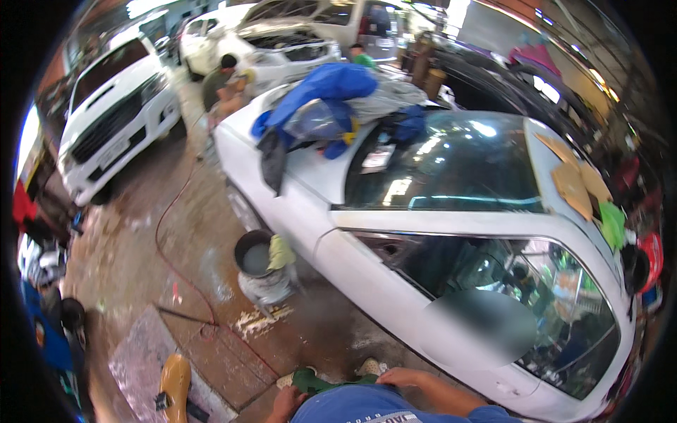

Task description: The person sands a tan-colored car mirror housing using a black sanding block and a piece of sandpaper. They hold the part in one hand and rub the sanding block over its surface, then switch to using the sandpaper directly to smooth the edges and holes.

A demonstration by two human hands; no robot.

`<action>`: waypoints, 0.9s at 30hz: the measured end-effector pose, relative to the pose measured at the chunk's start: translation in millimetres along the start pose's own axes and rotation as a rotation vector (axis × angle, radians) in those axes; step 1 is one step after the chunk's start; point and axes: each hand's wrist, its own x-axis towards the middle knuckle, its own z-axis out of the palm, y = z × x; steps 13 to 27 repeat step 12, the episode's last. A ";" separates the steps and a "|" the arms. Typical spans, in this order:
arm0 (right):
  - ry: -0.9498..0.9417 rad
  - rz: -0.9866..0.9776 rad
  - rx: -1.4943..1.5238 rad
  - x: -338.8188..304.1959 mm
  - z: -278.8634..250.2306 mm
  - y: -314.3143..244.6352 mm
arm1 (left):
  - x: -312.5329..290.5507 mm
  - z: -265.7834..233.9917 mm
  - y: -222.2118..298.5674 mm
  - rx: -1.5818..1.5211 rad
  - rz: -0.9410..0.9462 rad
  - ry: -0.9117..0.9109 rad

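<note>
At the lower edge my left hand (287, 402) is beside the left side of my blue shirt (352, 403), against the green cloth over my legs. My right hand (399, 377) lies at the shirt's right side, close to the green shorts (321, 381). The fingers of both hands are small and blurred, and nothing held shows in either. Beyond them stands a white car (310, 211) with dull, patchy paint. Near its front wheel a dark bucket (254, 254) of cloudy water rests on a pale container (266, 287), a yellow-green cloth (281, 252) over its rim.
A red hose (163, 247) curves across the wet floor. Blue sheeting (321, 88) covers part of the car's hood, and cardboard (570, 185) lies on its roof. Left is a white pickup (113, 113); a person (224, 84) bends near the car's front. A long ochre object (175, 386) lies lower left.
</note>
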 end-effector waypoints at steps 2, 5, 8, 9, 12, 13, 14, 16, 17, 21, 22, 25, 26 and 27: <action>0.116 0.255 0.192 -13.1 -9.9 3.1 | -5.3 9.6 16.9 -0.049 -0.107 0.089; 0.229 0.425 0.228 -10.9 -20.2 39.2 | 21.8 47.9 -0.1 -0.198 -0.195 0.029; 0.385 0.336 -0.216 24.9 -28.6 147.8 | 59.4 67.9 31.3 -0.184 -0.057 0.038; 0.390 0.284 -0.220 33.0 -35.4 175.1 | 71.1 71.0 44.2 -0.187 -0.007 0.044; 0.222 0.065 0.348 -1.1 -49.2 255.4 | 108.5 59.5 98.4 -0.166 0.151 0.014; 0.222 0.065 0.348 -1.1 -49.2 255.4 | 108.5 59.5 98.4 -0.166 0.151 0.014; 0.222 0.065 0.348 -1.1 -49.2 255.4 | 108.5 59.5 98.4 -0.166 0.151 0.014; 0.222 0.065 0.348 -1.1 -49.2 255.4 | 108.5 59.5 98.4 -0.166 0.151 0.014; 0.222 0.065 0.348 -1.1 -49.2 255.4 | 108.5 59.5 98.4 -0.166 0.151 0.014; 0.222 0.065 0.348 -1.1 -49.2 255.4 | 108.5 59.5 98.4 -0.166 0.151 0.014; 0.222 0.065 0.348 -1.1 -49.2 255.4 | 108.5 59.5 98.4 -0.166 0.151 0.014; 0.222 0.065 0.348 -1.1 -49.2 255.4 | 108.5 59.5 98.4 -0.166 0.151 0.014; 0.222 0.065 0.348 -1.1 -49.2 255.4 | 108.5 59.5 98.4 -0.166 0.151 0.014; 0.222 0.065 0.348 -1.1 -49.2 255.4 | 108.5 59.5 98.4 -0.166 0.151 0.014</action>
